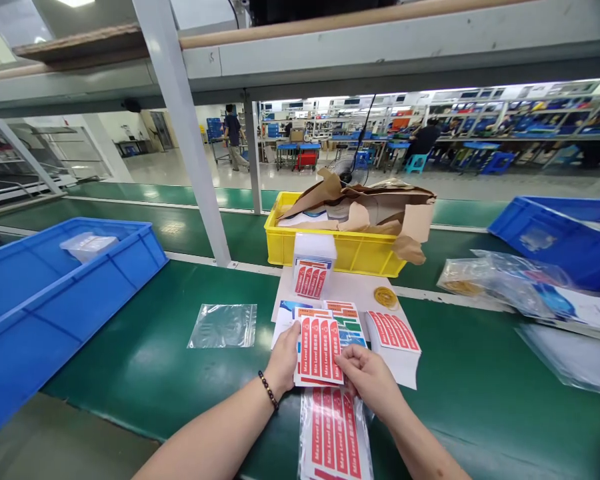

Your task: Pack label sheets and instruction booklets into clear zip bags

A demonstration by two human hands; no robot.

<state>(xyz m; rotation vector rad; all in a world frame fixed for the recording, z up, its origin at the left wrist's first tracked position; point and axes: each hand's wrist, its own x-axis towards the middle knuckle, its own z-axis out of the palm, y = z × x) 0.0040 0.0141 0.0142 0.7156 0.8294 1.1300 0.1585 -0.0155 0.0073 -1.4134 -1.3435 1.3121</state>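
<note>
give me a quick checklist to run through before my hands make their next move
1. Left hand on the white rectangular sheets with red stripes: ok, it grips their left edge.
2. Right hand on the sheets: ok, its fingers are at their lower right edge.
3. Held sheets squared up: not ok, edges show below the top one.
4. Number of sheets held: cannot tell, they overlap.
5. Flat clear plastic bag: ok, it lies on the green bench surface, left of the hands.
6. Clear plastic bag holding red-striped sheets sealed: cannot tell, its near end is out of frame.
</note>
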